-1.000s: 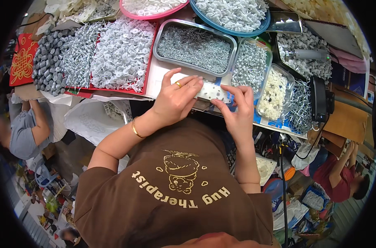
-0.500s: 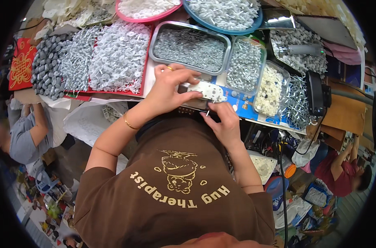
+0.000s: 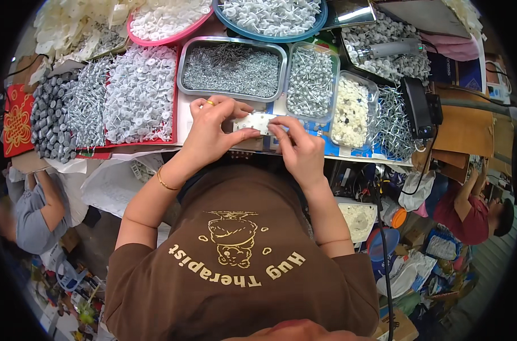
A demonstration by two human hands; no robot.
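Note:
A small white plate with holes (image 3: 252, 121) lies level at the table's near edge. My left hand (image 3: 214, 126) holds it by its left part, the thumb along the near side and the fingers along the far side. At the right end of the plate, my right hand (image 3: 301, 146) has its thumb and index finger pinched together, touching it. Whatever is between those fingertips is too small or hidden to make out. Just beyond my hands stands a metal tray (image 3: 234, 69) heaped with small silvery screws or pins.
To the left, a red-edged box (image 3: 140, 96) holds white-capped pieces, beside dark grey plugs (image 3: 54, 113). On the right stand clear tubs of nails (image 3: 310, 82) and cream bits (image 3: 350, 111), loose nails (image 3: 396, 125) and a black device (image 3: 420, 108). Basins (image 3: 269, 17) sit farther back.
My right hand has moved its fingertips up to the plate's right end; the small pin seen in it earlier no longer shows. The whole view has shifted slightly.

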